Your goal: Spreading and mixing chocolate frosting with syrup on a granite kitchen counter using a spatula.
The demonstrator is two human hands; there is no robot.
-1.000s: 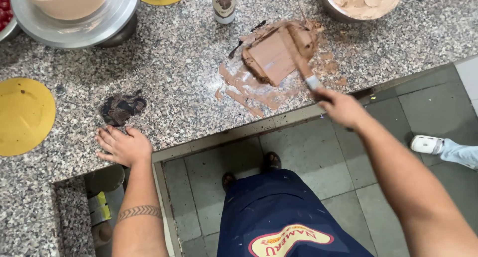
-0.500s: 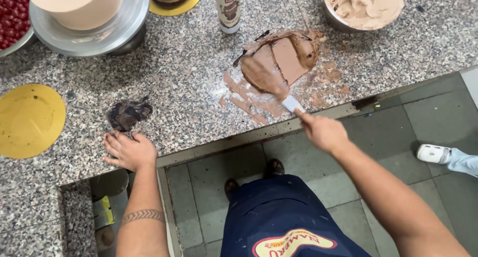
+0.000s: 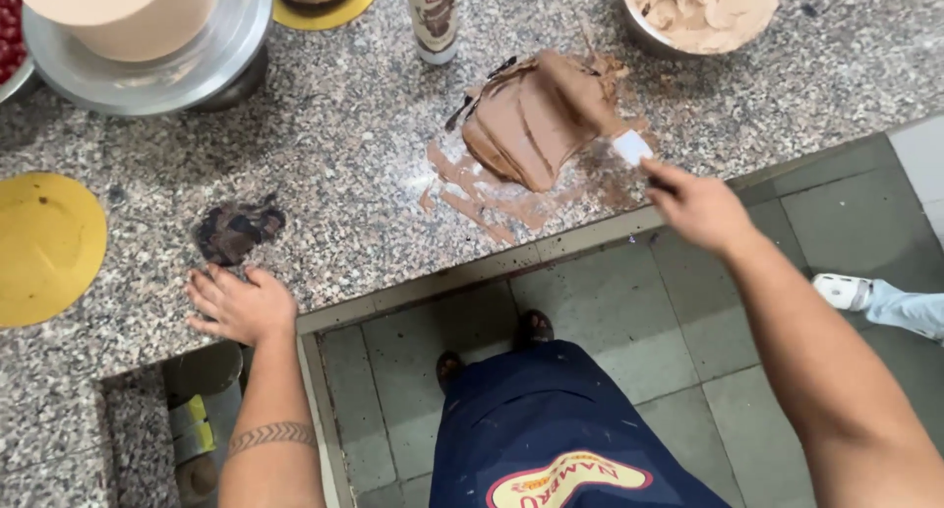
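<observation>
Head view, looking straight down: the right hand [image 3: 700, 205] at about three o'clock is closed round the handle of a spatula [image 3: 590, 100], whose chocolate-coated blade lies over a mound of chocolate paste [image 3: 521, 124] at roughly one o'clock on the granite counter [image 3: 344, 124]. Much of the paste looks gathered into one folded slab, while thin smears [image 3: 482, 198] trail from it toward the counter edge, so by my reading the gathering is well along but those streaks remain to be scraped up. The left hand [image 3: 239, 303], at about nine o'clock, rests flat and open on the stone, holding nothing, just below a small dark chocolate patch [image 3: 234, 231]. A yellow disc [image 3: 44, 247] sits farther left.
</observation>
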